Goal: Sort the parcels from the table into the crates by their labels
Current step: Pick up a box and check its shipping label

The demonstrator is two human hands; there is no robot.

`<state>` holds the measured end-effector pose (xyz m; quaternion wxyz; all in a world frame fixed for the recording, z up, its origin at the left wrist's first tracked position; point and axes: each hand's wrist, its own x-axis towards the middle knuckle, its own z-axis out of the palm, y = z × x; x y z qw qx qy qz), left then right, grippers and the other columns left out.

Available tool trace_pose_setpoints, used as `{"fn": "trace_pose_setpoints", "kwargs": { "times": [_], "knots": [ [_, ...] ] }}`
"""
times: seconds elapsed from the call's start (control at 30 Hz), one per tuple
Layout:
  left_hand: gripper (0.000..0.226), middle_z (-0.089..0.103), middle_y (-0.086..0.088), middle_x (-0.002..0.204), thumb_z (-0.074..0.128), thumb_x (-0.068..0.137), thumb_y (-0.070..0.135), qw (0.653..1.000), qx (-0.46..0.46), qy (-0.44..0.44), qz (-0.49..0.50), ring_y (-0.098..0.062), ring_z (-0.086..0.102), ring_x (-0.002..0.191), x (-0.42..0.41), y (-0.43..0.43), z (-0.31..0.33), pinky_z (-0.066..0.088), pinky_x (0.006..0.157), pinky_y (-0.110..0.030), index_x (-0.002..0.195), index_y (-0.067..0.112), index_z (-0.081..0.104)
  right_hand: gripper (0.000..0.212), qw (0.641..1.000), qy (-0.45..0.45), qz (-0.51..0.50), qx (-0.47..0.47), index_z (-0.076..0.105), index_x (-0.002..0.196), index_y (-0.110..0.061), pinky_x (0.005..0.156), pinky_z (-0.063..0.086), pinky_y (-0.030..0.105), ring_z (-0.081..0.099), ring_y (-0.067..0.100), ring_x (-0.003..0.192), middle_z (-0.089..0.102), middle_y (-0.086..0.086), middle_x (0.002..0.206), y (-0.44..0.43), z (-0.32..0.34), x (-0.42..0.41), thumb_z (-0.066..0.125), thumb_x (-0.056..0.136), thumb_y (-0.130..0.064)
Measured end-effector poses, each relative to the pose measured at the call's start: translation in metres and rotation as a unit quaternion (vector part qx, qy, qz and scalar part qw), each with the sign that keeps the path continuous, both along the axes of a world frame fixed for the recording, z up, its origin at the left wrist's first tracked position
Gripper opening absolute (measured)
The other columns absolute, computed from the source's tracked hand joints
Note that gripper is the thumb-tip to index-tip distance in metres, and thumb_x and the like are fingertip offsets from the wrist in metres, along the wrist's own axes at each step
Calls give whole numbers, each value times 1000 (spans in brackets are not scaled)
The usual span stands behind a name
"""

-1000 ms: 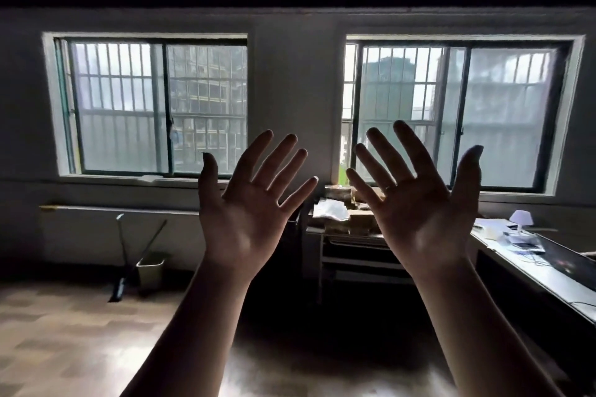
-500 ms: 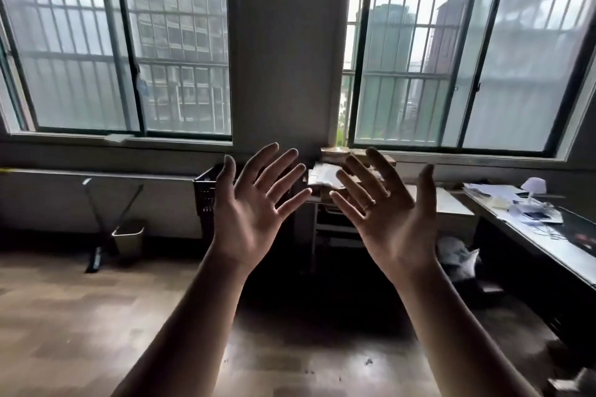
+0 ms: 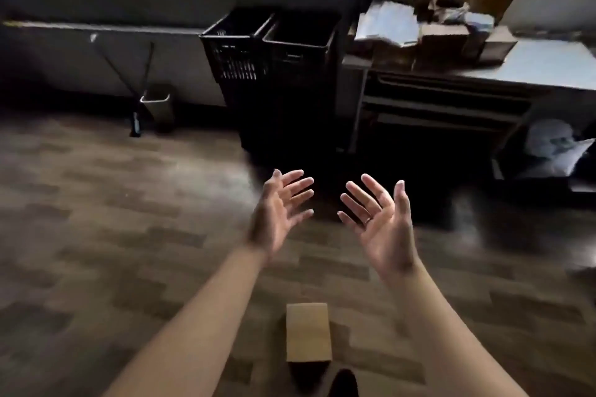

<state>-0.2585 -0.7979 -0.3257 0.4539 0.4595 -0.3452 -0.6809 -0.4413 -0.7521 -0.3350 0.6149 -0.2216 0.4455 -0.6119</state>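
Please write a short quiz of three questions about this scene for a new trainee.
1. True or false: the left hand and the right hand hold nothing.
2. The two black plastic crates stand: A) left of the grey metal table, B) on it, C) behind it.
3. Fill in: the small brown cardboard box lies on the wooden ____.

Key: 1 true; 2 A; 3 floor.

Grey table (image 3: 545,66): parcels (image 3: 432,26) piled at left end. Wood floor (image 3: 96,235): brown box (image 3: 308,332), black crates (image 3: 274,51).
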Motion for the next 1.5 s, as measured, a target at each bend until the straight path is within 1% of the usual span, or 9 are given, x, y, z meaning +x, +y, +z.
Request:
{"fn": "trace_pose_setpoints", "kwargs": {
  "times": [0.13, 0.27, 0.53, 0.67, 0.8, 0.93, 1.1, 1.27, 1.5],
  "knots": [
    [49, 69, 0, 128, 40, 99, 59, 991, 114, -63, 16, -22, 61, 122, -5, -25, -108, 50, 95, -46, 125, 24, 63, 60, 991, 6, -8, 130, 58, 137, -24, 112, 42, 53, 61, 25, 126, 69, 2, 131, -28, -97, -8, 32, 100, -64],
    [46, 66, 1, 130, 36, 103, 54, 966, 234, -111, -8, -20, 59, 125, -8, -37, -240, 47, 102, -48, 127, 24, 61, 56, 966, 44, 10, 253, 57, 137, -27, 111, 43, 51, 61, 21, 124, 67, 0, 132, -41, -222, 0, 35, 101, -63],
    [48, 55, 4, 142, 42, 103, 55, 910, 366, -190, -39, -18, 51, 127, 0, -34, -523, 40, 111, -53, 137, 25, 56, 58, 908, 72, 33, 410, 53, 143, -28, 112, 42, 49, 57, 18, 127, 59, -2, 141, -44, -500, 26, 40, 100, -64],
    [38, 57, 11, 130, 44, 100, 60, 877, 410, -250, -29, -13, 52, 120, 17, -10, -630, 39, 106, -43, 126, 35, 54, 62, 873, 106, 61, 472, 42, 152, -26, 117, 36, 49, 50, 18, 132, 50, -5, 147, -25, -611, 37, 42, 101, -62],
    [60, 46, 4, 151, 46, 100, 59, 839, 445, -315, -6, -21, 45, 136, 33, 10, -714, 34, 109, -38, 151, 29, 39, 65, 836, 171, 74, 516, 38, 154, -27, 113, 34, 36, 42, 17, 141, 44, -7, 154, -3, -698, 36, 47, 99, -61],
    [73, 38, 2, 160, 48, 97, 63, 831, 471, -294, -12, -24, 41, 142, 34, 21, -763, 32, 117, -43, 159, 31, 26, 65, 826, 194, 112, 517, 34, 157, -21, 100, 31, 26, 41, 17, 141, 41, -3, 158, 8, -745, 38, 47, 102, -53],
    [89, 49, 4, 151, 52, 75, 74, 838, 479, -263, -14, -25, 52, 131, 33, 30, -792, 43, 111, -52, 155, 42, 29, 76, 823, 212, 145, 507, 34, 157, -26, 116, 36, 39, 45, 20, 141, 45, -6, 155, 8, -769, 45, 53, 93, -64],
    [58, 57, 7, 142, 52, 97, 52, 856, 440, -270, -23, -21, 58, 122, 37, 26, -773, 47, 108, -49, 152, 42, 37, 94, 822, 244, 157, 491, 43, 148, -39, 112, 43, 47, 55, 17, 130, 57, -14, 142, 8, -759, 43, 51, 65, -81],
    [47, 57, 7, 135, 54, 101, 40, 887, 365, -284, 0, -16, 58, 114, 44, -19, -641, 46, 95, -33, 145, 29, 44, 56, 848, 302, 108, 422, 45, 147, -23, 101, 38, 27, 49, 8, 125, 51, -10, 135, -32, -617, 45, 64, 97, -37]
  ]
}}
